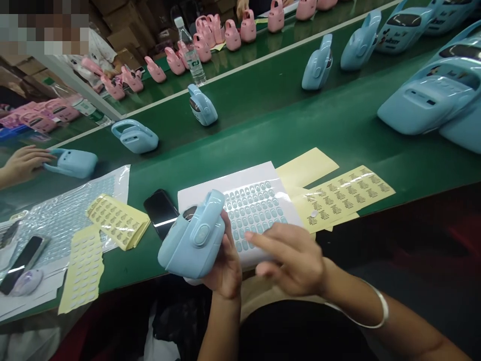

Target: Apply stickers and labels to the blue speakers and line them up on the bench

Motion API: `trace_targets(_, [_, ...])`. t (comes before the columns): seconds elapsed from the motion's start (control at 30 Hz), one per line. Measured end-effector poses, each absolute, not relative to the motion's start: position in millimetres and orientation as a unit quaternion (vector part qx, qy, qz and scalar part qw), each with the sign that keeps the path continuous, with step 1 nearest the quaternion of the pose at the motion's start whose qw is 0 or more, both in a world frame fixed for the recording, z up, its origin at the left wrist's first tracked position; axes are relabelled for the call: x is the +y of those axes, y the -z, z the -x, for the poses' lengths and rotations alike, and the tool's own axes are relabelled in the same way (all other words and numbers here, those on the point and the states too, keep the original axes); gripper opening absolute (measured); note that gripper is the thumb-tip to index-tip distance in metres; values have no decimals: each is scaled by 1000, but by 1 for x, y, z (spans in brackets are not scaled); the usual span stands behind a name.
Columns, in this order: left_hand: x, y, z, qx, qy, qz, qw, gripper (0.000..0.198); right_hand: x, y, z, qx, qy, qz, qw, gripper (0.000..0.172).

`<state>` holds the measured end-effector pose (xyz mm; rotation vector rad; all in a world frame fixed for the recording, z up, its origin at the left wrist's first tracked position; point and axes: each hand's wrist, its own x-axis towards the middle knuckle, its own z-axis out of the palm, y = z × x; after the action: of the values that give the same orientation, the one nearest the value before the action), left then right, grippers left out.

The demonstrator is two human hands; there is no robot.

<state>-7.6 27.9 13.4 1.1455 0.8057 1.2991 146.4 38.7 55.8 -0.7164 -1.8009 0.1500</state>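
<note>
My left hand is closed around a light-blue plastic device with a carry handle, held tilted above the table's front edge. An oval button-like pad shows on its side, and part of a dark window is visible. My right hand hovers to the right with its index finger stretched out and the thumb apart. That fingertip is over a white sheet with rows of small blue oval stickers. Whether it touches a sticker, I cannot tell. A bracelet circles the right wrist.
Yellow label sheets lie right of the white sheet, and a black phone lies left. More sticker sheets sit farther left. Several blue devices stand on the green belt. A co-worker's hand touches one at left. Pink devices line the far side.
</note>
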Motion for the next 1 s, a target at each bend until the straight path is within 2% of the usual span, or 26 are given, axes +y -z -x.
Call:
trace_targets(0.1, [29, -16, 7, 362, -575, -360, 639, 68, 43, -48, -184, -747, -54, 379, 543, 22])
trace_targets(0.17, [31, -16, 7, 360, -573, -300, 673, 72, 45, -42, -212, -732, -30, 425, 531, 24])
trace_targets(0.27, [35, -12, 8, 346, -571, -303, 680, 62, 49, -32, -251, -725, -8, 490, 484, 20])
trace_targets(0.4, [43, -8, -1, 311, -603, -341, 651, 48, 54, -21, -286, -754, -63, 537, 374, 13])
trace_targets(0.6, [58, -17, -47, 294, -597, -277, 693, 55, 55, -12, -300, -787, -153, 530, 276, 16])
trace_targets(0.77, [74, -15, -80, 268, -558, -254, 743, 78, 53, -10, -286, -785, -134, 542, 268, 11])
trace_targets(0.87, [79, -8, -86, 265, -535, -281, 751, 79, 52, -8, -278, -762, -142, 567, 278, 6])
trace_targets(1.0, [79, -9, -86, 259, -551, -288, 739, 83, 54, -10, -276, -726, -220, 586, 285, 8])
